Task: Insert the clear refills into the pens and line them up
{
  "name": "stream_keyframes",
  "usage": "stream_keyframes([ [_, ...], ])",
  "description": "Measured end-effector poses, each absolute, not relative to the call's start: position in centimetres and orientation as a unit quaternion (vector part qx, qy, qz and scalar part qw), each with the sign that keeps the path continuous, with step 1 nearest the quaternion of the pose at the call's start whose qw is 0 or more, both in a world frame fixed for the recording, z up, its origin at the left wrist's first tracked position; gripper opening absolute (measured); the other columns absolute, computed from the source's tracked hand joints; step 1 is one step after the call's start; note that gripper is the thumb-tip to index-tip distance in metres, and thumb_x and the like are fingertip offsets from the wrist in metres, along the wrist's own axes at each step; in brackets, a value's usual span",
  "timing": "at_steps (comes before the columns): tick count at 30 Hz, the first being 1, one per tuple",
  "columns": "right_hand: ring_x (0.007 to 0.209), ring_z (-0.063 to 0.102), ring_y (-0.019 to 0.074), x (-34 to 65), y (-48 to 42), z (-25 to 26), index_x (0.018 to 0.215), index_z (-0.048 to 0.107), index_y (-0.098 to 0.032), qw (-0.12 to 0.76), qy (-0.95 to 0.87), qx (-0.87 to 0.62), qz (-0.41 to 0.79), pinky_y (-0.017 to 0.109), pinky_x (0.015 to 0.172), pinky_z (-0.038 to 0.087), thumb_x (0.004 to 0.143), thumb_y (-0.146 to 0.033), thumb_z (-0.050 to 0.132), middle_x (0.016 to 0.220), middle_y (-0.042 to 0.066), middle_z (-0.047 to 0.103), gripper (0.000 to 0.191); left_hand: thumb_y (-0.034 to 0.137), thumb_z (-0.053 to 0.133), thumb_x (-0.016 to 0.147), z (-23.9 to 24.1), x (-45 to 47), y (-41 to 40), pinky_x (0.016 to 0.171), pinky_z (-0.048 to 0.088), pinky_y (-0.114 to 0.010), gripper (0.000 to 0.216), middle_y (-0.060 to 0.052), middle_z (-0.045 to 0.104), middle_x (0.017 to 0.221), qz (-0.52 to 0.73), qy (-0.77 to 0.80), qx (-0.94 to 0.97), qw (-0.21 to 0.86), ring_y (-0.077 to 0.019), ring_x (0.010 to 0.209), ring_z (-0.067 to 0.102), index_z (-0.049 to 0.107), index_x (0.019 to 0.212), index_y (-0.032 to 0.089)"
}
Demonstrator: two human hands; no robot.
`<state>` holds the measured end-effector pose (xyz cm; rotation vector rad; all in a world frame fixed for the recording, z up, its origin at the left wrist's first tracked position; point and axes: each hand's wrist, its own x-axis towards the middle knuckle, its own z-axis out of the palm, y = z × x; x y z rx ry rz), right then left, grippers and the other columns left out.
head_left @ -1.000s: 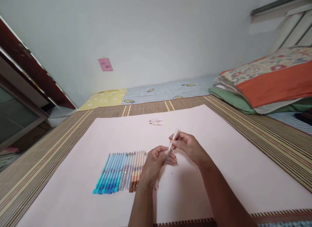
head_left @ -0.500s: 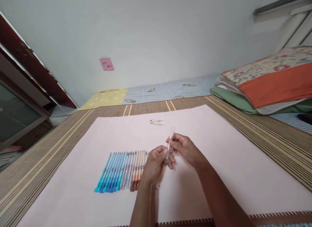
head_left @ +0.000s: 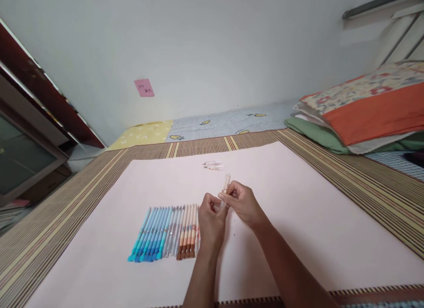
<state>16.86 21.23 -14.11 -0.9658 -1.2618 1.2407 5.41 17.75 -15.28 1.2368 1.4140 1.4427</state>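
Between both hands I hold a clear pen [head_left: 227,182] upright, its top end sticking up above my fingers. My left hand [head_left: 213,217] is closed around its lower part, which the fingers mostly hide. Higher up, my right hand [head_left: 241,202] pinches the barrel between thumb and fingertips. To the left lies a row of pens side by side: several blue pens [head_left: 155,233], several clear pens [head_left: 174,233] and several peach-and-brown pens [head_left: 188,233]. My left hand and forearm partly cover the row's right end.
Several thin refills [head_left: 213,166] lie beyond my hands on the pale pink sheet [head_left: 298,202]. A striped mat [head_left: 99,184] is under the sheet. Folded bedding [head_left: 367,109] is piled at the right, and a pink note [head_left: 144,88] is stuck to the wall.
Both hands have shifted slightly left with the pen. My left fingers have curled in around its lower end, and the right hand has slid closer to the left.
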Motion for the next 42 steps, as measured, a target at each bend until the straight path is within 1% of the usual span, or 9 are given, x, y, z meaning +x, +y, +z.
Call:
stream_keyframes([
  [4, 0.052, 0.045, 0.0116, 16.5, 21.2, -14.1, 0.064, 0.049, -0.023, 0.544, -0.478, -0.425, 0.543, 0.024, 0.045, 0.036, 0.062, -0.041, 0.086, 0.057, -0.006, 0.049, 0.042, 0.031, 0.076, 0.079, -15.1, 5.8, 17.5, 0.057, 0.041, -0.023, 0.022, 0.005, 0.057, 0.064, 0.574, 0.524, 0.491, 0.393, -0.0124, 0.057, 0.054, 0.056, 0.081, 0.022],
  [8, 0.052, 0.05, 0.0112, 16.4, 21.4, -14.2, 0.076, 0.057, -0.02, 0.546, -0.441, -0.419, 0.576, 0.023, 0.043, 0.039, 0.057, -0.041, 0.089, 0.063, -0.005, 0.056, 0.043, 0.032, 0.077, 0.077, -14.8, 6.4, 17.6, 0.056, 0.045, -0.023, 0.024, 0.004, 0.059, 0.063, 0.586, 0.489, 0.47, 0.443, -0.0114, 0.054, 0.056, 0.057, 0.079, 0.02],
  [12, 0.042, 0.046, 0.0098, 17.2, 21.3, -14.1, 0.081, 0.062, -0.018, 0.5, -0.453, -0.371, 0.638, 0.023, 0.036, 0.035, 0.07, -0.049, 0.08, 0.058, -0.006, 0.053, 0.038, 0.036, 0.081, 0.071, -14.8, 6.1, 17.9, 0.051, 0.044, -0.022, 0.033, 0.004, 0.062, 0.06, 0.583, 0.45, 0.436, 0.517, -0.0117, 0.047, 0.059, 0.054, 0.078, 0.019],
  [16, 0.046, 0.055, 0.0138, 18.5, 21.3, -14.2, 0.091, 0.064, -0.017, 0.452, -0.458, -0.302, 0.703, 0.027, 0.041, 0.044, 0.08, -0.047, 0.075, 0.057, -0.004, 0.056, 0.034, 0.037, 0.083, 0.07, -14.9, 5.5, 18.1, 0.051, 0.044, -0.022, 0.037, 0.0, 0.067, 0.06, 0.561, 0.417, 0.419, 0.58, -0.013, 0.047, 0.062, 0.053, 0.079, 0.018],
  [19, 0.043, 0.053, 0.0124, 18.6, 21.3, -14.5, 0.083, 0.06, -0.017, 0.449, -0.449, -0.288, 0.717, 0.027, 0.042, 0.045, 0.079, -0.044, 0.077, 0.056, -0.004, 0.058, 0.032, 0.037, 0.083, 0.069, -15.0, 5.3, 18.1, 0.054, 0.046, -0.024, 0.037, -0.001, 0.068, 0.06, 0.55, 0.403, 0.415, 0.603, -0.0141, 0.048, 0.063, 0.053, 0.077, 0.017],
  [25, 0.041, 0.048, 0.0091, 16.8, 21.4, -14.9, 0.067, 0.048, -0.02, 0.508, -0.428, -0.334, 0.669, 0.021, 0.036, 0.037, 0.063, -0.038, 0.09, 0.054, -0.007, 0.053, 0.046, 0.029, 0.085, 0.067, -15.1, 5.5, 18.1, 0.051, 0.044, -0.021, 0.039, 0.005, 0.061, 0.056, 0.585, 0.458, 0.427, 0.515, -0.0122, 0.049, 0.062, 0.047, 0.071, 0.02],
  [32, 0.047, 0.056, 0.0133, 18.2, 21.6, -14.7, 0.108, 0.063, -0.016, 0.451, -0.452, -0.257, 0.725, 0.028, 0.045, 0.047, 0.087, -0.048, 0.069, 0.064, -0.003, 0.059, 0.038, 0.035, 0.085, 0.068, -15.0, 5.1, 18.3, 0.051, 0.041, -0.021, 0.038, 0.0, 0.067, 0.058, 0.569, 0.407, 0.418, 0.579, -0.0131, 0.048, 0.063, 0.052, 0.074, 0.018],
  [38, 0.042, 0.053, 0.0122, 17.6, 21.5, -14.8, 0.075, 0.055, -0.019, 0.458, -0.453, -0.287, 0.709, 0.024, 0.039, 0.041, 0.075, -0.043, 0.082, 0.055, -0.004, 0.057, 0.036, 0.033, 0.086, 0.065, -15.2, 5.1, 18.2, 0.049, 0.041, -0.021, 0.04, 0.0, 0.067, 0.058, 0.574, 0.42, 0.415, 0.567, -0.013, 0.045, 0.062, 0.05, 0.073, 0.019],
  [42, 0.041, 0.05, 0.0103, 17.4, 21.5, -14.7, 0.073, 0.051, -0.02, 0.468, -0.445, -0.306, 0.699, 0.023, 0.038, 0.04, 0.068, -0.041, 0.087, 0.054, -0.007, 0.054, 0.041, 0.029, 0.086, 0.066, -15.1, 5.2, 18.1, 0.047, 0.039, -0.019, 0.039, 0.003, 0.064, 0.055, 0.568, 0.451, 0.436, 0.534, -0.0123, 0.046, 0.062, 0.049, 0.073, 0.019],
])
